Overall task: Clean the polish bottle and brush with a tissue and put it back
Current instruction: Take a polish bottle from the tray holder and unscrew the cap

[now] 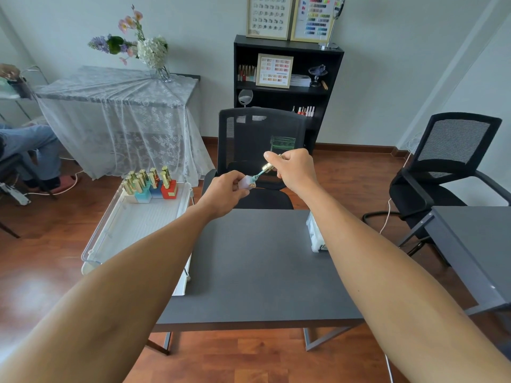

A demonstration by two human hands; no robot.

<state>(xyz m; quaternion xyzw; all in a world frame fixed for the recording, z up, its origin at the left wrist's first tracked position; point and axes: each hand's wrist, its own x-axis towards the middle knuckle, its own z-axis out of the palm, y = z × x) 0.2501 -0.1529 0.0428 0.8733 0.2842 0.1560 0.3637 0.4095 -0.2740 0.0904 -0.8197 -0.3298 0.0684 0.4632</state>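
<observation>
Gold catches the light at the far edge of the bench (249, 272), where both hands are raised above the dark chair (257, 150). The right hand (294, 170) has its fingers (272, 156) pressed around the gold cap (267, 167), pinching it so the brush (258, 176) points down and left toward the bottle. The left hand (225, 189) has its fingers (240, 191) curled shut around the polish bottle (247, 183), tipping its neck up toward the brush.

The bottle is pale, lilac-white glass, small and blocky, with teal polish smeared around its mouth. The brush stem looks teal too, wet with the same colour. The cap is off the bottle and the brush tip sits right at the opening; I cannot tell whether it touches the rim.

Holding both out over the far edge looks deliberate, keeping drips away from the bench top. The tilt of the bottle likely keeps the neck exposed for wiping.

No tissue shows in either hand. A clear box of what may be tissues (315, 233) sits on the right side of the bench, partly hidden by the right forearm. On the left, a white tray (132, 225) holds the other gold-capped bottles (149, 183) at its far end, the likely place for this one's return.
</observation>
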